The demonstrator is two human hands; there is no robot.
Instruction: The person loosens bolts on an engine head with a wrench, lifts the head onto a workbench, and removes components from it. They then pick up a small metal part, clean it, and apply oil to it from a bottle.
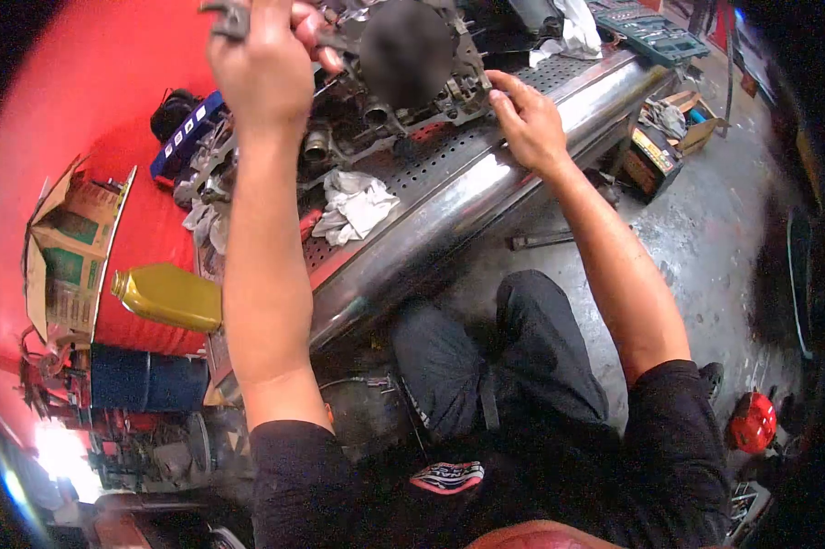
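My left hand is closed around a dark grey metal tool. One end of the tool sticks out on the left, and another part shows on the right beside the engine part; its exact kind is not clear. The greasy metal engine part lies on the bench, its upper middle hidden by a round dark blur. At its right edge, my right hand grips the rim with thumb and fingers. A crumpled white rag lies just below the engine part.
The metal bench has a perforated top and rounded front edge. An olive-gold bottle stands left of my forearm. A teal tool case and white cloth are at the far right end. A battery sits on the floor.
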